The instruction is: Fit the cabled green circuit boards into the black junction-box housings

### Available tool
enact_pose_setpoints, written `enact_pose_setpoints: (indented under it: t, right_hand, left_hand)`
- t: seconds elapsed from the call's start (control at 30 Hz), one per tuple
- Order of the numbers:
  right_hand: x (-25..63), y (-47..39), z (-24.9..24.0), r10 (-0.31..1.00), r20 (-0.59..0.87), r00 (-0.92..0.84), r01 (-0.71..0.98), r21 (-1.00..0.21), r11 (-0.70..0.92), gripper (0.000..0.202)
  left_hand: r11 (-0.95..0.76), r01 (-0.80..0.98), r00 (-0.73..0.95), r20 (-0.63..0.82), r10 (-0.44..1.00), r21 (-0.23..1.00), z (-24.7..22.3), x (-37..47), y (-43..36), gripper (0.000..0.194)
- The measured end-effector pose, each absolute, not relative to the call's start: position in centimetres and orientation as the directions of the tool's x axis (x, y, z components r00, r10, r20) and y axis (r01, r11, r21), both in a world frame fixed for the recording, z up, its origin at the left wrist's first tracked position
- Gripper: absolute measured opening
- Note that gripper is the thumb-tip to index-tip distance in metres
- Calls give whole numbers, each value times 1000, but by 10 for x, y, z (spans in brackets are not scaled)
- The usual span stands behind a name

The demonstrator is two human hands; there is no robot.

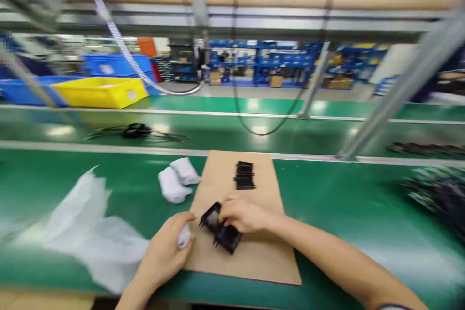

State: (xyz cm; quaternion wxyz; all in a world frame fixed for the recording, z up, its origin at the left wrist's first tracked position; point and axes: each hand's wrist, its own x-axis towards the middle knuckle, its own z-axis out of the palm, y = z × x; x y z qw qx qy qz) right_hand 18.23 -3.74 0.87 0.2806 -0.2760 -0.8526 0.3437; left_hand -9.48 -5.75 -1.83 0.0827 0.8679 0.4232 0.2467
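On the brown cardboard sheet (261, 259) lies a black plastic housing (228, 239) made of two box-like halves with small tabs. My right hand (241, 213) reaches over it, fingers closed on its upper edge; the fingertips are partly hidden. A pale patch shows inside the left half. Just left of the housing, my left hand (169, 242) curls round a small white wad (184, 236), its thumb and index finger toward the housing. Farther up the cardboard sits a second black plastic piece (245, 176). Two white wrapped bundles (174, 185) rest beside the sheet's left edge.
A crumpled translucent plastic sheet (98, 232) lies at left on the green bench (345, 203). Dark parts are heaped at the right (439, 198). Behind are a cable bundle (136, 131), a yellow bin (105, 91), metal posts (395, 87) and a hanging black cable (259, 133).
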Motion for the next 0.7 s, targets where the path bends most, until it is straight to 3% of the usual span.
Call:
enact_pose_setpoints:
  t: [0.1,0.2,0.33,0.43,0.5,0.57,0.63,0.7]
  right_hand:
    - [199,-43,-1,783,267,-562,162,-893,420,41]
    - [214,-54,-7,855,186,-485,110,-956,271,58]
    - [227,-67,1,905,97,-415,154,-973,175,67]
    - [233,-74,22,906,46,-420,246,-955,163,54]
    - [234,-76,34,897,30,-441,431,-870,241,32]
    - [233,-78,36,891,37,-453,656,-663,361,19]
    - [226,-82,29,890,66,-451,782,-451,430,24]
    - [211,-92,16,887,126,-445,798,-393,456,30]
  left_hand:
    - [-549,695,421,356,834,465,-6,-95,-68,26]
    - [-522,650,310,434,846,552,4,-98,-76,21]
    - [-534,581,205,525,826,614,11,-101,-83,19]
    - [-534,516,138,550,823,669,14,-102,-87,17]
    - [-534,443,87,558,825,720,16,-102,-90,16]
    - [-534,331,15,561,828,778,20,-98,-96,13]
    - [-540,154,-98,557,825,827,25,-90,-105,9]
    - [-530,-133,-225,495,839,837,31,-74,-120,11]
